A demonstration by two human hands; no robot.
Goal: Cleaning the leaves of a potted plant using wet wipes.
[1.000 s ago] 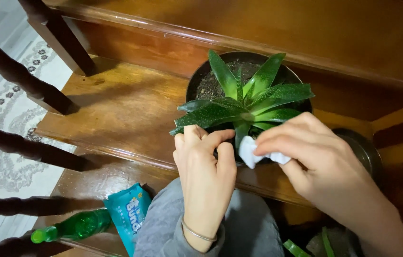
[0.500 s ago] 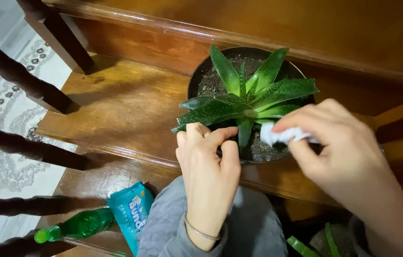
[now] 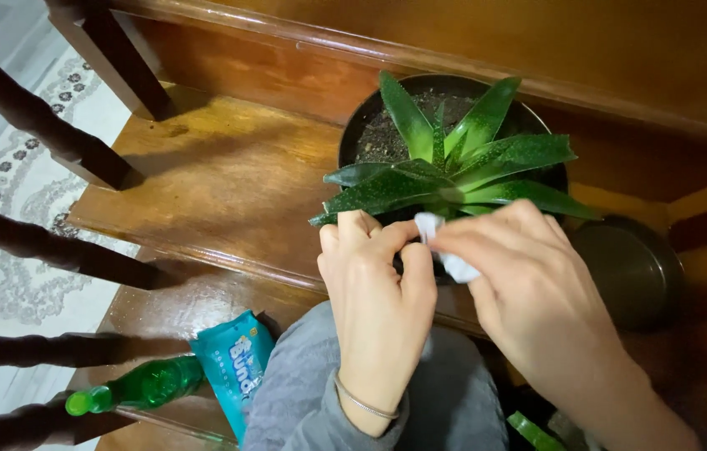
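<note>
1. Succulent plant w/ spotted green leaves sits in a black pot of dark soil, on the wooden stair tread, near its front edge.
2. Your left hand: grip pressed together, curled at the pot's near rim, just under the lowest leaf; what it pinches you can't tell.
3. Your right hand: grip pinching a white wipe at the plant's base, touching the left hand's fingers.
4. Lower step: green spray bottle beside a teal wipes pack.
5. Dark round saucer right of the pot.
</note>
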